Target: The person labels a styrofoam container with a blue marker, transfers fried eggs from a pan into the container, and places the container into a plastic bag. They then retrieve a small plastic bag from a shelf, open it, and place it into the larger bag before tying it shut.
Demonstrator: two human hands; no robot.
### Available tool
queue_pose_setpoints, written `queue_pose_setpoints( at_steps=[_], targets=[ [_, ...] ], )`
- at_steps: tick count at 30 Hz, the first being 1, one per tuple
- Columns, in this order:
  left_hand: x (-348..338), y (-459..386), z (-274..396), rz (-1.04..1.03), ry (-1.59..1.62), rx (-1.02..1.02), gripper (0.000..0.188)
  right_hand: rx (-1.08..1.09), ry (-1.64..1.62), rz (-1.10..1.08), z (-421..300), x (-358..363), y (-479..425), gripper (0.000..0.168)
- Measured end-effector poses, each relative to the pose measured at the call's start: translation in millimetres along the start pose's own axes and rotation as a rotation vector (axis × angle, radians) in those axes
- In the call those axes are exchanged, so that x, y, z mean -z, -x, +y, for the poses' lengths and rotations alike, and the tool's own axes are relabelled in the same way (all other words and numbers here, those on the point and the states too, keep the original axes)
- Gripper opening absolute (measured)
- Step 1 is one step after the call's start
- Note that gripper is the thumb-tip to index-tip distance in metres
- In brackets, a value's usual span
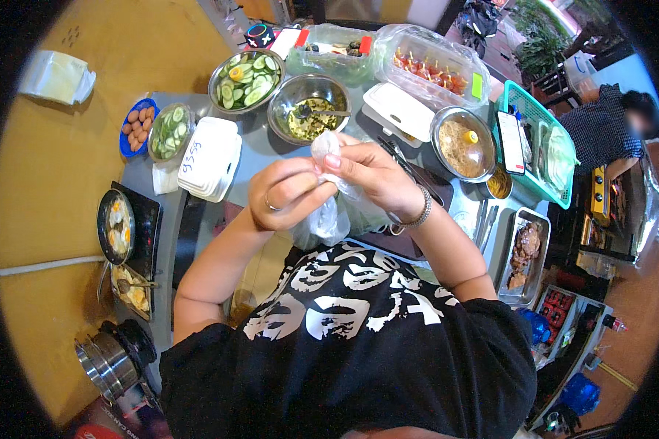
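Note:
Both my hands meet in front of my chest on a thin clear plastic bag. My left hand, with a ring on one finger, pinches the gathered neck of the bag. The thumb and fingers of my right hand grip the bag's bunched top, which sticks up between the two hands. The bag's lower part hangs by my shirt; its contents are hard to make out. Just beyond my hands stands a steel bowl of oil and chopped greens with a spoon in it.
White foam boxes, a bowl of sliced cucumber and a covered noodle bowl surround my hands. Left is a pan of fried eggs; right are a meat tray and green basket. A person is by a grill.

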State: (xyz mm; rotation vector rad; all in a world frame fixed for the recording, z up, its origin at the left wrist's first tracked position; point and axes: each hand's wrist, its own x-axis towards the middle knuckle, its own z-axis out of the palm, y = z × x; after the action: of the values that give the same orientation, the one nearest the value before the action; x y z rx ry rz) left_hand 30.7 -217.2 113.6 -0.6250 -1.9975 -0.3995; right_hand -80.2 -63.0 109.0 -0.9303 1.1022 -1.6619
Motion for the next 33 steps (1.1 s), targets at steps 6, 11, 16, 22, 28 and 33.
queue_pose_setpoints(
  at_steps=[6, 11, 16, 22, 28, 33],
  targets=[
    [22.6, 15.5, 29.0, -0.100, -0.084, 0.341, 0.019, -0.029, -0.258, 0.067, 2.1, 3.7, 7.6, 0.036],
    [52.0, 124.2, 32.9, -0.337, -0.074, 0.894, 0.030, -0.067, 0.834, 0.150, 54.5, 113.6, 43.2, 0.040],
    [70.4, 117.8, 54.0, -0.256, 0.208, 1.199, 0.036, -0.238, 0.526, 0.298, 49.9, 78.1, 52.1, 0.036],
    [52.4, -1.5, 119.9, -0.052, 0.428, 1.097, 0.025, 0.197, 0.470, -0.554, 27.3, -30.9, 39.3, 0.020],
    [74.2, 39.6, 246.0, 0.304, 0.302, 0.980, 0.063, -0.064, 0.249, -0.917, -8.9, -105.1, 97.1, 0.013],
    [85.8, 109.1, 414.0, -0.193, -0.115, 1.108, 0.071, 0.291, 0.158, -1.338, 31.3, -242.7, 160.2, 0.011]
  ],
)
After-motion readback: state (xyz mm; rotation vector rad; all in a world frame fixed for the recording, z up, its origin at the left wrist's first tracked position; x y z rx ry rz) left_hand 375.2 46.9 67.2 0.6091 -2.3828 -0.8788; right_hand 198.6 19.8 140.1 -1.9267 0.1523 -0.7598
